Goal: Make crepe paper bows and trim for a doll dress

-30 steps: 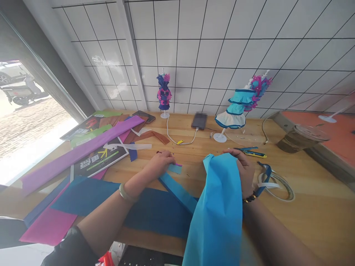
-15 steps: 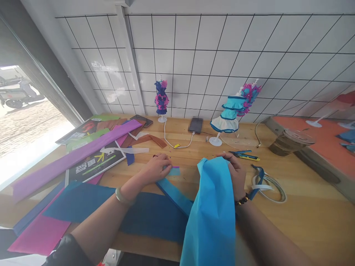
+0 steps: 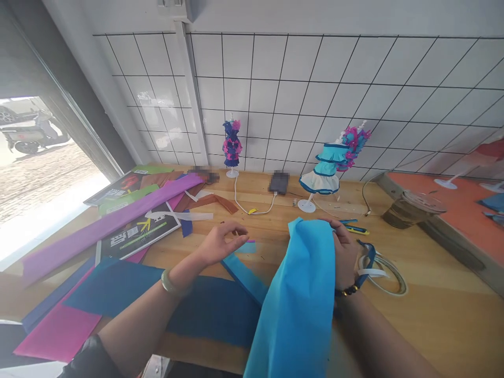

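Observation:
My right hand (image 3: 345,252) grips the top of a long sheet of bright blue crepe paper (image 3: 303,289), which hangs down past the table's front edge. Its fingers are partly hidden behind the paper. Over the table's middle, my left hand (image 3: 224,242) has its thumb and fingers apart with nothing between them. Beneath and just right of it lie a folded blue strip (image 3: 246,278) and a small light blue piece with a purple edge (image 3: 247,247). A dark blue sheet (image 3: 216,310) is spread under my left forearm.
Magazines (image 3: 137,231), a purple paper roll (image 3: 118,223) and pink paper (image 3: 59,336) cover the left. Two small dress stands (image 3: 232,149) (image 3: 321,170) are at the back. A cutter (image 3: 356,230), tape rings (image 3: 388,273) and a lidded cup (image 3: 409,210) lie right.
My left hand has lifted off the small blue piece and its fingers have parted. My right hand, still holding the blue paper, has shifted slightly right. The camera view has tilted up a little.

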The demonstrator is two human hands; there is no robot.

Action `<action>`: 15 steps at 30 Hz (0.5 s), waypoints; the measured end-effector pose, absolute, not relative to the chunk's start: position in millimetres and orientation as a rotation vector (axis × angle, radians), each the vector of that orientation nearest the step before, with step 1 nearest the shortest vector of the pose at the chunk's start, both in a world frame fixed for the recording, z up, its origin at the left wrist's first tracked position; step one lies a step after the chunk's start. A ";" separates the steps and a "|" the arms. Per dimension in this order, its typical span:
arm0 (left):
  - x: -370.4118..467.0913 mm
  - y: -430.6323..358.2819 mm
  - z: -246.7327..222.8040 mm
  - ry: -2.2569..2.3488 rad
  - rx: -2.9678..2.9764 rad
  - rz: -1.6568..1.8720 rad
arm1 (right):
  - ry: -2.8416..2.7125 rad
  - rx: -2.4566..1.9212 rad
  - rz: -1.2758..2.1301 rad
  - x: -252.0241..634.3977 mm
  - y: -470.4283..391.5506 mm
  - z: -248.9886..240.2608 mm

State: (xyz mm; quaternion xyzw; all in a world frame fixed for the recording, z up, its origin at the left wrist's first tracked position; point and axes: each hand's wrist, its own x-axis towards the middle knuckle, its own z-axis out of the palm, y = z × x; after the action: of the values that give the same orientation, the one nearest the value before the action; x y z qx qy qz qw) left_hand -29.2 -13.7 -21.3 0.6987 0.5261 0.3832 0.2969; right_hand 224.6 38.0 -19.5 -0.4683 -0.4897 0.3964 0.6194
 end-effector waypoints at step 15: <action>-15.0 -42.1 21.7 0.882 1.133 0.695 | -1.356 -0.880 0.680 217.6 44.6 -40.2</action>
State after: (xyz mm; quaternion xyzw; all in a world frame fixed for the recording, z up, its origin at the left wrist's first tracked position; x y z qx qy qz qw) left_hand -15.0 -42.1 21.7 0.5081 0.3959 0.3119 0.6984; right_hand 217.6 44.6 -40.2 -0.3857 -0.5942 0.2982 0.6397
